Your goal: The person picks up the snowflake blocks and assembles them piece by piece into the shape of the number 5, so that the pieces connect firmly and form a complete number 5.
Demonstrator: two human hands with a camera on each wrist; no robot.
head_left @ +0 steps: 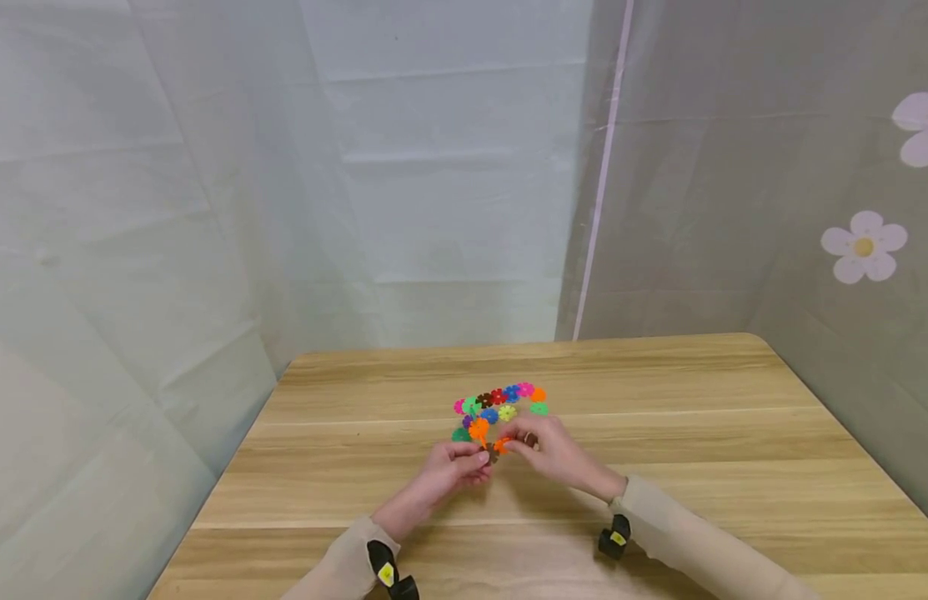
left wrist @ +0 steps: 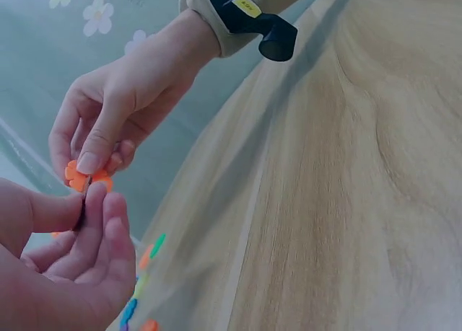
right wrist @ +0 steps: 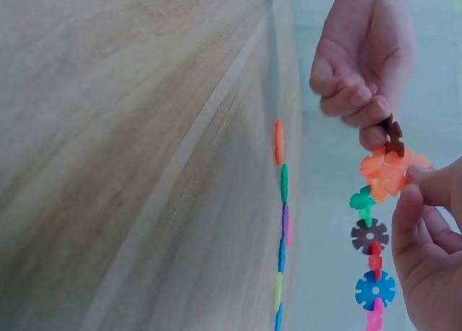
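Note:
My left hand point(head_left: 450, 468) pinches a dark brown notched plastic disc point(right wrist: 393, 136) between thumb and fingertips, low over the table. Facing it, my right hand point(head_left: 554, 452) pinches an orange notched disc point(left wrist: 75, 175) that meets the brown one; fingers partly hide the joint. Just behind the hands is another orange disc point(head_left: 479, 429). In the right wrist view a line of discs shows past the orange: a green disc point(right wrist: 363, 199), a dark brown, a red, a blue disc point(right wrist: 375, 290) and a pink one. Whether this line joins the held pieces, I cannot tell.
More notched discs lie behind the hands, among them a yellow disc point(head_left: 506, 413), a dark green disc point(head_left: 461, 435) and a light green disc point(head_left: 539, 408). They rest on a wood-grain table point(head_left: 321, 467). Hanging sheets point(head_left: 448, 167) enclose its back and sides.

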